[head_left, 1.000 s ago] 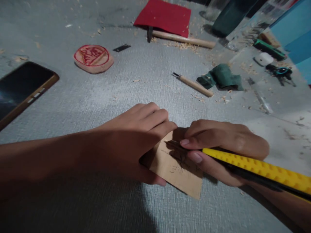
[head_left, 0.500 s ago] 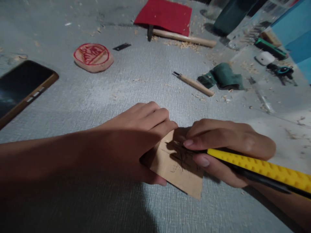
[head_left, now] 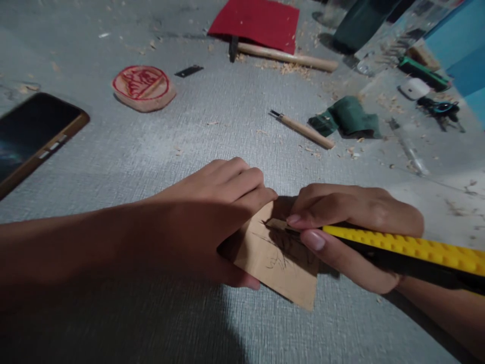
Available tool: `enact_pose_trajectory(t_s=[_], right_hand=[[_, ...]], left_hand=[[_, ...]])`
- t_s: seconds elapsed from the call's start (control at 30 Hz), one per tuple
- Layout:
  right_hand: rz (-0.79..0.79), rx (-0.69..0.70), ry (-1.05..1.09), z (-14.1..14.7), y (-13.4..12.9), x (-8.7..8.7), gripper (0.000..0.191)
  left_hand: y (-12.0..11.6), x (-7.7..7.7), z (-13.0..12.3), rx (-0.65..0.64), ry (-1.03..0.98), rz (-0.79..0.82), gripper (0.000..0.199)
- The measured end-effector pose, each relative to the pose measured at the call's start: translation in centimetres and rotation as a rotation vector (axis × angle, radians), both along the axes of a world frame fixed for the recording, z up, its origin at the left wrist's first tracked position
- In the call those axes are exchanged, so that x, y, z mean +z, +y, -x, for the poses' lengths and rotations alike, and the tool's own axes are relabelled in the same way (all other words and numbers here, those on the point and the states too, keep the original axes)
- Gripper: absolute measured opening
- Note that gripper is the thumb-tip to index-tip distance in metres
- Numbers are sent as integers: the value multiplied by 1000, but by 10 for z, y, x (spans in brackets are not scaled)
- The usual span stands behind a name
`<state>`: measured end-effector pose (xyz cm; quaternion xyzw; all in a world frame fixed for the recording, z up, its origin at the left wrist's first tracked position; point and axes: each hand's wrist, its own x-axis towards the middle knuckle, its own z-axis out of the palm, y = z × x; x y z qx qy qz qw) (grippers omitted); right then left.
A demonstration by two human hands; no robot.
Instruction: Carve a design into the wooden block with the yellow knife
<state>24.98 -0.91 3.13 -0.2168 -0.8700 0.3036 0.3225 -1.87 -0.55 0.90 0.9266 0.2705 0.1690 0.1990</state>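
Observation:
Low in the middle lies a small wooden block (head_left: 291, 283) with dark lines drawn on its pale top face. My left hand (head_left: 231, 202) is wrapped round the block's left side, fingers over the far edge and thumb at the near edge. My right hand (head_left: 352, 217) pinches a yellow and black utility knife (head_left: 405, 247) close to its front end. The blade points left, its tip at the drawn lines near the block's upper part. Shadow covers part of the drawing, and I cannot tell how deep the blade sits.
A wood-handled carving tool (head_left: 303, 130) and green cloth (head_left: 350, 117) lie beyond my hands. Farther back are a hammer (head_left: 284, 54), red sheet (head_left: 261, 23), loose blade (head_left: 189, 71) and carved red-marked wood piece (head_left: 144, 88). A phone (head_left: 38, 131) lies left; keys (head_left: 441, 111) right.
The knife has turned slightly, its handle a little higher near my fingers, and more of the blade shows. My right hand has shifted slightly left and up. My left hand and the block stay put.

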Motion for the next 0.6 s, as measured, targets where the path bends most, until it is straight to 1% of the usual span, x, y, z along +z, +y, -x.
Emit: enact_pose_trajectory(t_s=[0.1,0.2,0.3,0.37,0.53,0.6], right_hand=[[22,-38,-12,-2,-4,3,15],[88,-67,-29,-4,-8,6,15],[147,-53,-28,-6,-7,7,16],[123,-24,-2,-6,-4,6,16],[-3,46,22,-4,3,-1,14],[-37,54,29,-2,4,-3,14]], left_hand=[[0,1,0,-4,14,-6,84],[0,1,0,-13,22,-1,82],[0,1,1,-15,26,7,82],[0,1,1,-7,18,7,82],[0,0,1,-5,2,3,81],[0,-1,1,-5,-1,3,80]])
